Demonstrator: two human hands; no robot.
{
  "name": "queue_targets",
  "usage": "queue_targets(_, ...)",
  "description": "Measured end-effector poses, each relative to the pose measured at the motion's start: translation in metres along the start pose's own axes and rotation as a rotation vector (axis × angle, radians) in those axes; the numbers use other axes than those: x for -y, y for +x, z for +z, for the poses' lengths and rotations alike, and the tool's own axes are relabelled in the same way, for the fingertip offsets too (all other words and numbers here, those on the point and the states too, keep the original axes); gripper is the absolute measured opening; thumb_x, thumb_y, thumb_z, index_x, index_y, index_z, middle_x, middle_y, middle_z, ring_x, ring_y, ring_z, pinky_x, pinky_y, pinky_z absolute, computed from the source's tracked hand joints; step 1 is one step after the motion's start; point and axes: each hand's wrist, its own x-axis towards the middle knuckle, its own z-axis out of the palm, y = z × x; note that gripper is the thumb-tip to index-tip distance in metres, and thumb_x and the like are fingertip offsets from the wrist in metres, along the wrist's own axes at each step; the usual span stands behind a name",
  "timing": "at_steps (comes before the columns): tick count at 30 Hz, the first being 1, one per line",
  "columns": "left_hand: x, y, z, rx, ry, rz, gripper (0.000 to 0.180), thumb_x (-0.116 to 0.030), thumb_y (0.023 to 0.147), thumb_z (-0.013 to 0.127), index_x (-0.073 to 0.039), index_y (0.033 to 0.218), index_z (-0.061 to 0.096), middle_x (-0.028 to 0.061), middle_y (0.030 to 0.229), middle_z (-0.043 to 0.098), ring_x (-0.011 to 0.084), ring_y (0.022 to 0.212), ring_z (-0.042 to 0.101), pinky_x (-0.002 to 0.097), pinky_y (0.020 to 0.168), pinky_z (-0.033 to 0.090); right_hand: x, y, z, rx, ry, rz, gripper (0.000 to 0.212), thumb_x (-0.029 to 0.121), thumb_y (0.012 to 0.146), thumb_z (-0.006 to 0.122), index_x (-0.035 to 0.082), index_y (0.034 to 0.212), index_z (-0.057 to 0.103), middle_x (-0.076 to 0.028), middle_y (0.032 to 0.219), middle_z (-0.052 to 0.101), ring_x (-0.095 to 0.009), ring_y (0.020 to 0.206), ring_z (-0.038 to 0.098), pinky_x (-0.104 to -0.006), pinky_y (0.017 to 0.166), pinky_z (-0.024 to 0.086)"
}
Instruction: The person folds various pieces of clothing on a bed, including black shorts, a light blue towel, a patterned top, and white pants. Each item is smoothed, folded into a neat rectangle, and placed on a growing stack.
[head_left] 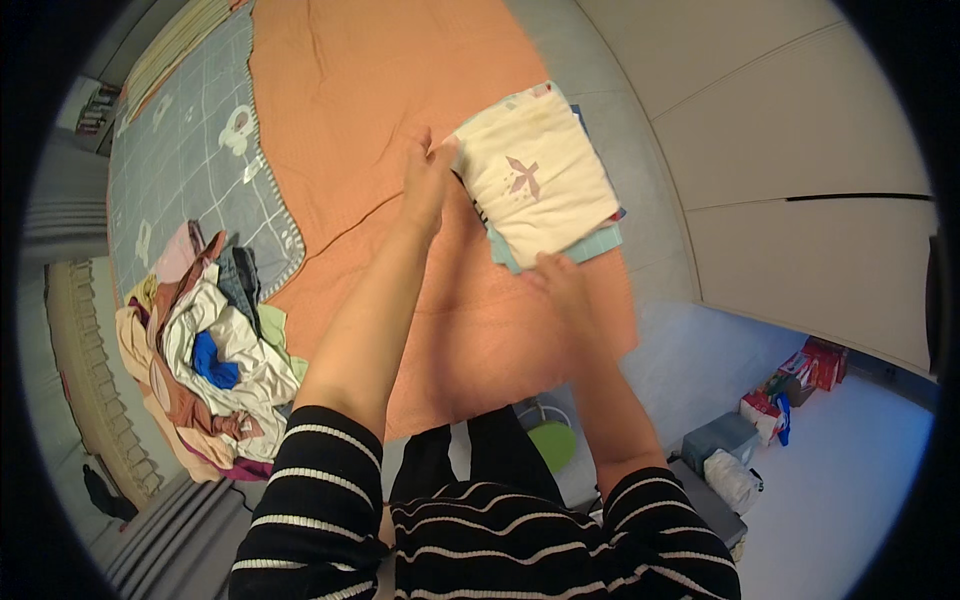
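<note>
On orange bedspread (340, 110), cream garment (545, 215) atop folded stack (597, 243): likely soft, light; take edges. Left hand (429, 184), right hand (562, 280) at edges, grip closure unclear.

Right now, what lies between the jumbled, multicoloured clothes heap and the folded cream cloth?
In the head view, orange textured bedcover lies between the heap and the cloth, with the left forearm stretched over it.
</note>
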Motion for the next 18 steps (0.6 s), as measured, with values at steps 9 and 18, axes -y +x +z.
queue_targets(9,0.062,0.021,0.072,0.232,1.373,0.619,0.052,-0.044,0.091,0.049,-0.032,0.140,0.039,0.0077,0.153,0.020,0.0368,0.141,0.012,0.0695,0.103,0.015,0.047,0.065,0.026,-0.381,-1.267,-0.878,0.052,0.027,0.084,0.064,0.009,0.130,0.048,-0.018,0.134,0.043,-0.037,0.126,0.036,-0.0534,0.101,0.031)
queue_targets(18,0.090,0.105,0.123,0.371,1.510,0.563,0.051,-0.054,0.094,0.034,-0.039,0.142,0.033,-0.0003,0.155,0.014,0.0311,0.143,0.006,0.0689,0.106,0.009,0.031,0.147,-0.019,-0.262,-1.431,-0.414,0.109,0.070,0.064,0.067,0.017,0.148,0.021,-0.018,0.155,0.003,-0.042,0.141,0.001,-0.0708,0.103,0.010)
